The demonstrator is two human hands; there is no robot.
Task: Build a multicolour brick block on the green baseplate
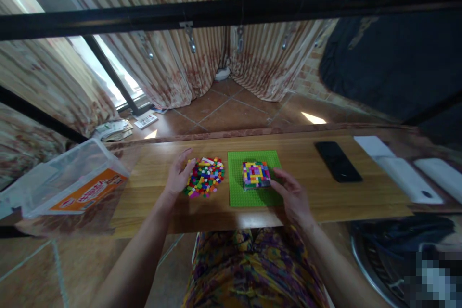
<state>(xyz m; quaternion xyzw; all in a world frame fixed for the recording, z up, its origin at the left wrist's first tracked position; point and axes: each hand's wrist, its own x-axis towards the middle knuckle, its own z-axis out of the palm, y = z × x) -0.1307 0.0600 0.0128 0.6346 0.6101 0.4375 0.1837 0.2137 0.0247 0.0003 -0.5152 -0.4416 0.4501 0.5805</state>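
My left hand (178,173) is at the left edge of a pile of small colourful building bricks (206,178), its fingers spread, with the thumb and fingertips touching or just over the outer bricks. I see nothing held in it. Right of the pile lies a green studded baseplate (236,195). On it stands a low square block built of multicoloured bricks (255,174), with yellow, pink, blue and purple on top. Close to that block's right side is my right hand (293,195), fingers apart; whether its fingertips touch the block I cannot tell.
A black phone (338,161) lies on the wooden table (216,219), to the right. White objects (411,178) are beyond it. At the left end stands a clear plastic box (77,173) with an orange label. A dark metal bar (231,12) crosses above the table's far side.
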